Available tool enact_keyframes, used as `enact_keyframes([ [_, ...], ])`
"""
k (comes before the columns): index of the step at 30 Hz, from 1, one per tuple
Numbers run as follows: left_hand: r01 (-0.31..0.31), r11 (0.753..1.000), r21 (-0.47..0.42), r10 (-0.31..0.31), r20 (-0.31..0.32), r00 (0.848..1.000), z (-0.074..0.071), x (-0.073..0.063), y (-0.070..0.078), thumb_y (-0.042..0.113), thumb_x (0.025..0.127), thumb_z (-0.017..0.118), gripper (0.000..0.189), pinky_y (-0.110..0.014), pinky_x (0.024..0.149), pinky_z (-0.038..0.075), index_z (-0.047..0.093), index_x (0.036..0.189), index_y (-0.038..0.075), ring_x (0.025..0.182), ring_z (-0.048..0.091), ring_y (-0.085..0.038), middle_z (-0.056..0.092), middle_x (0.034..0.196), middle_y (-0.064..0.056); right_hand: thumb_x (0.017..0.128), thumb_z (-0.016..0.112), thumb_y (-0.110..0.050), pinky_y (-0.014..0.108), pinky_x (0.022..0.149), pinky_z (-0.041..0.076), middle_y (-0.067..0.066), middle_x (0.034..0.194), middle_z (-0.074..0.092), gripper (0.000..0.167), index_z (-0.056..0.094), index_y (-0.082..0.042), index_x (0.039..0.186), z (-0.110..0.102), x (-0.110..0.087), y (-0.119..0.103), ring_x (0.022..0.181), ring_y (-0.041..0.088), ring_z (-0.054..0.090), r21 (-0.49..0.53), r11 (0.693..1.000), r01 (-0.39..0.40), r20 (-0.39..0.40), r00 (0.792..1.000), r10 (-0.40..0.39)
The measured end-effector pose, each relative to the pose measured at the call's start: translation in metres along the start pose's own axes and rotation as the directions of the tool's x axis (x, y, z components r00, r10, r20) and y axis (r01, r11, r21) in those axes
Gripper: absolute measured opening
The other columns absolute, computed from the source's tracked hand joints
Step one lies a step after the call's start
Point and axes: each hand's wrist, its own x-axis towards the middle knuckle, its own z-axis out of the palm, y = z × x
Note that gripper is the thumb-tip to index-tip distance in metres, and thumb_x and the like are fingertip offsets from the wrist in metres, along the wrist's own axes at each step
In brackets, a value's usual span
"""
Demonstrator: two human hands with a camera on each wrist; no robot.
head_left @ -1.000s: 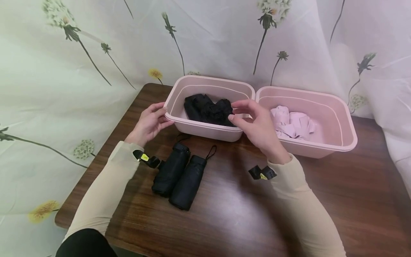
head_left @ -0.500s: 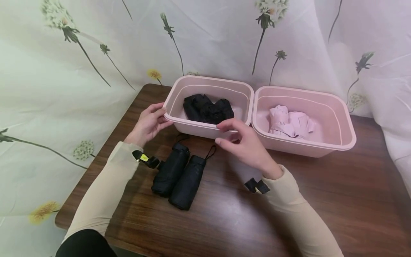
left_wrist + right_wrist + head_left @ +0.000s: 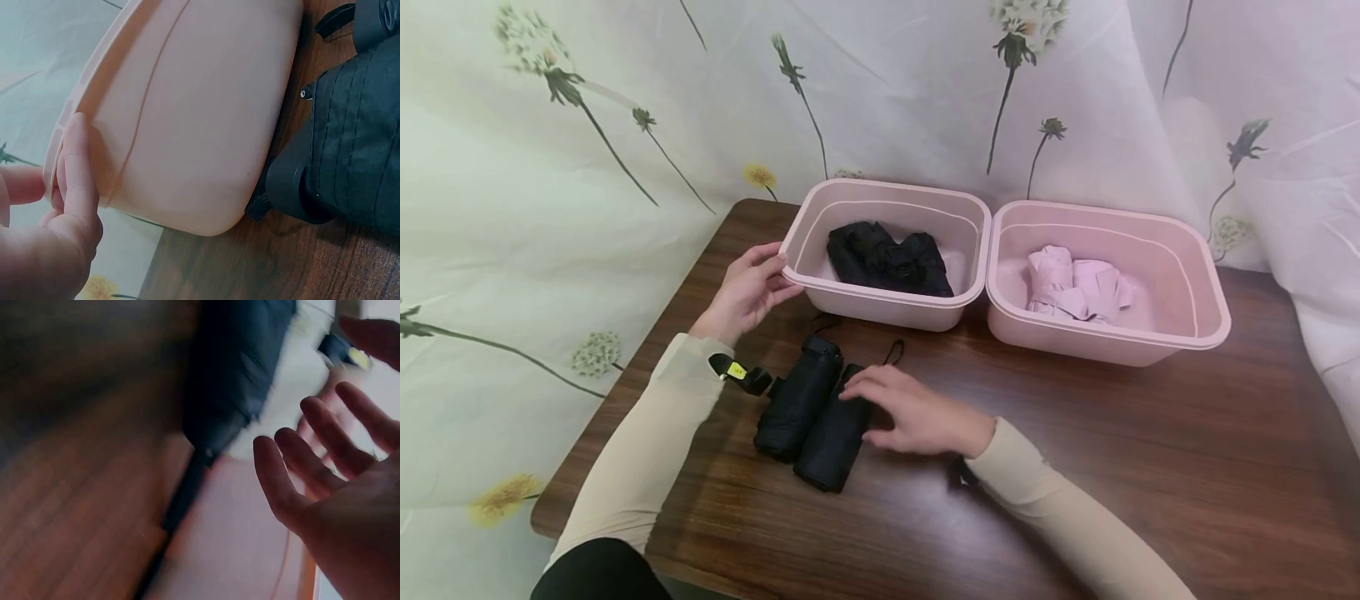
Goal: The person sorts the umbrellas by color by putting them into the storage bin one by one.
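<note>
My left hand (image 3: 747, 290) pinches the near left corner of a pale pink plastic bin (image 3: 887, 304); in the left wrist view its fingers (image 3: 78, 169) lie along the rim. Inside that bin is a bundle of crumpled black fabric (image 3: 891, 258). Two folded compact umbrellas, both black, lie side by side on the table, wrist loops toward the bin. My right hand (image 3: 917, 410) hovers over the right umbrella (image 3: 831, 442), fingers spread and loosely bent, gripping nothing. The left umbrella (image 3: 801, 400) lies just beside it. The right wrist view is blurred, with the hand (image 3: 350, 481) apart from an umbrella (image 3: 231, 375).
A second pink bin (image 3: 1105, 337), holding a light pink cloth bundle (image 3: 1078, 287), stands against the first one's right side. The brown wooden table (image 3: 1150, 442) runs back to a flower-print curtain (image 3: 895, 100).
My right hand has left the black fabric in the left bin and moved down and left to above the right umbrella. My left hand has stayed on the bin's rim.
</note>
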Motion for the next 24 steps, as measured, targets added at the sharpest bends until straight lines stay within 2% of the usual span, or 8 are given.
enact_keyframes([
  [4, -0.003, 1.000, 0.022, 0.003, -0.006, 1.000, 0.001, -0.001, 0.000, 0.017, 0.100, 0.052, 0.041, -0.026, 0.072, 0.061, 0.039, 0.138, 0.014, 0.077, 0.061, -0.013, 0.045, 0.125, -0.011, 0.087, 0.070, -0.021, 0.045, 0.113, 0.036, 0.001, 0.149, 0.040, 0.060, 0.044, -0.020, 0.141, 0.015, 0.002, -0.004, 0.142, 0.022, 0.031, -0.107, 0.994, 0.007, 0.119, 0.993, 0.006],
  [8, -0.009, 0.999, 0.032, 0.009, -0.001, 1.000, 0.001, -0.002, 0.000, 0.017, 0.100, 0.052, 0.041, -0.026, 0.073, 0.061, 0.039, 0.138, 0.015, 0.079, 0.062, -0.013, 0.045, 0.125, -0.010, 0.086, 0.066, -0.013, 0.049, 0.113, 0.033, 0.001, 0.155, 0.033, 0.067, 0.038, -0.022, 0.146, 0.025, 0.004, -0.006, 0.147, 0.026, 0.023, -0.185, 0.983, 0.008, 0.156, 0.988, 0.021],
  [17, -0.017, 1.000, 0.023, 0.017, 0.006, 1.000, 0.001, -0.001, -0.001, 0.016, 0.100, 0.051, 0.039, -0.026, 0.072, 0.061, 0.039, 0.137, 0.015, 0.078, 0.062, -0.012, 0.044, 0.126, -0.011, 0.086, 0.058, -0.002, 0.054, 0.112, 0.035, 0.002, 0.153, 0.036, 0.068, 0.038, -0.025, 0.147, 0.032, 0.009, -0.009, 0.145, 0.031, 0.027, -0.343, 0.939, 0.029, 0.153, 0.988, 0.026],
  [24, -0.012, 1.000, 0.011, 0.012, 0.007, 1.000, 0.000, -0.001, -0.001, 0.015, 0.100, 0.051, 0.036, -0.027, 0.071, 0.061, 0.040, 0.135, 0.016, 0.078, 0.063, -0.012, 0.044, 0.124, -0.010, 0.083, 0.070, -0.005, 0.052, 0.103, 0.043, 0.000, 0.142, 0.043, 0.078, 0.037, -0.032, 0.148, 0.037, 0.012, -0.009, 0.135, 0.025, 0.036, -0.464, 0.884, 0.055, 0.134, 0.991, 0.008],
])
